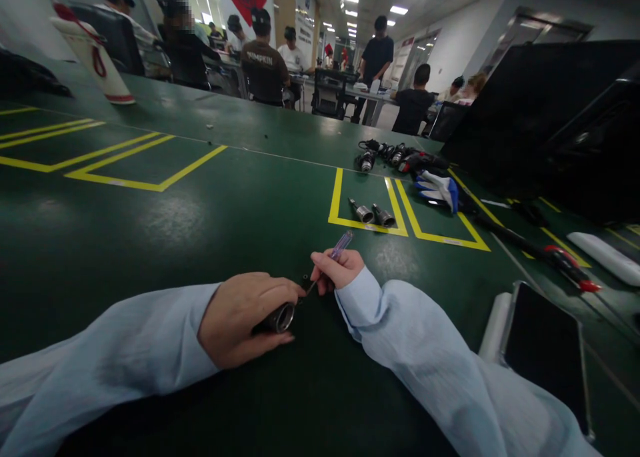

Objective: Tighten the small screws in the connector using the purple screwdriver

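Under my left hand (pixel 253 314) lies a dark metal socket (pixel 283 318), its round open end facing right and the rest covered by my fingers. My right hand (pixel 339 268) pinches a small screwdriver (pixel 342 244) by its clear purple handle. The thin shaft slants down and left, its tip beside my left fingertips; whether it touches anything there I cannot tell. A tiny dark ring (pixel 305 277) rests on the green table (pixel 210 237) near the tip. Farther off, two similar metal sockets with shanks (pixel 361 212) lie inside a yellow taped outline.
Beyond the sockets lie black cables with connectors (pixel 367 160) and a blue-white glove (pixel 440 189). At right are a phone (pixel 545 357), a red-black handled tool (pixel 570 268) and a large black screen (pixel 545 110). A white holder (pixel 97 60) stands far left; people sit behind.
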The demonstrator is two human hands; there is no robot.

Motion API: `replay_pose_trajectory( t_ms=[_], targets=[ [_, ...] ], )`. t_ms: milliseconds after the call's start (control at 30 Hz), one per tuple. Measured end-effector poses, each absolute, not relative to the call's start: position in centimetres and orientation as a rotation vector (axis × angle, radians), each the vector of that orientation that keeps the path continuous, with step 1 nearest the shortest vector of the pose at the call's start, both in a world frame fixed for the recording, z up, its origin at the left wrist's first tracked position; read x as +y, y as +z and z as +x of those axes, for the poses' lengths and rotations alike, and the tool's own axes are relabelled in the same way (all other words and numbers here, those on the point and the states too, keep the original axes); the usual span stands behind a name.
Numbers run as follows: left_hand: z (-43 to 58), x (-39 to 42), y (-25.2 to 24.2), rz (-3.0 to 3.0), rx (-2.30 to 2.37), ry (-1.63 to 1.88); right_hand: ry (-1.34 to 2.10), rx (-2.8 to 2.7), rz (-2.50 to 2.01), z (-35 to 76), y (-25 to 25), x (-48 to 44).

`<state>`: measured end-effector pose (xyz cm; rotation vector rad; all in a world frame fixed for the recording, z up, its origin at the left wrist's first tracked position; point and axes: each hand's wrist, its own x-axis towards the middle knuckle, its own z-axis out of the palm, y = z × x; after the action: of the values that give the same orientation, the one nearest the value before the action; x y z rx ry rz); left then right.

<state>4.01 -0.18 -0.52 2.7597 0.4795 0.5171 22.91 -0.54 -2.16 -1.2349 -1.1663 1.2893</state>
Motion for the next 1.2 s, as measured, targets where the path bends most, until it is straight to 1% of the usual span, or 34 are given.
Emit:
replay_pose_trajectory(
  t_ms=[233,467,600,700,800,867,933,1000,1067,1133,1200],
  targets=[
    [3.8,-0.4,-0.4,2.786,0.451,0.46,1.269,-1.165,-1.222,23.0,-2.2,-0.5],
    [3.6,0.2,-0.3,2.758,0.599,0.588,1.281,-1.193,-1.19,23.1,-2.1,-0.7],
    [3.6,0.7,-0.3,2.732,0.69,0.628,1.234,-1.277,-1.219,22.8,-2.3,-1.0],
    [3.7,1.1,-0.3,2.755,0.736,0.735,1.117,-1.42,-1.25,22.7,-2.0,-1.4],
    [3.6,1.8,-0.5,2.803,0.834,0.847,0.89,-1.697,-1.235,22.6,-1.4,-2.1],
    [3.5,2.2,-0.7,2.758,0.882,0.889,0.738,-1.837,-1.222,22.4,-1.1,-2.4],
    [3.3,2.6,-0.9,2.655,0.893,0.897,0.663,-1.849,-1.262,22.2,-0.9,-2.5],
    [3.2,3.0,-1.2,2.531,0.906,0.861,0.695,-1.768,-1.347,22.1,-1.0,-2.4],
    [3.1,3.4,-1.6,2.359,0.929,0.843,0.806,-1.641,-1.437,22.1,-1.2,-2.1],
    [3.0,3.7,-1.9,2.148,0.934,0.865,0.929,-1.519,-1.49,22.1,-1.4,-1.8],
    [3.1,4.0,-2.2,1.983,0.928,0.888,0.972,-1.471,-1.496,22.1,-1.5,-1.7]
  ],
)
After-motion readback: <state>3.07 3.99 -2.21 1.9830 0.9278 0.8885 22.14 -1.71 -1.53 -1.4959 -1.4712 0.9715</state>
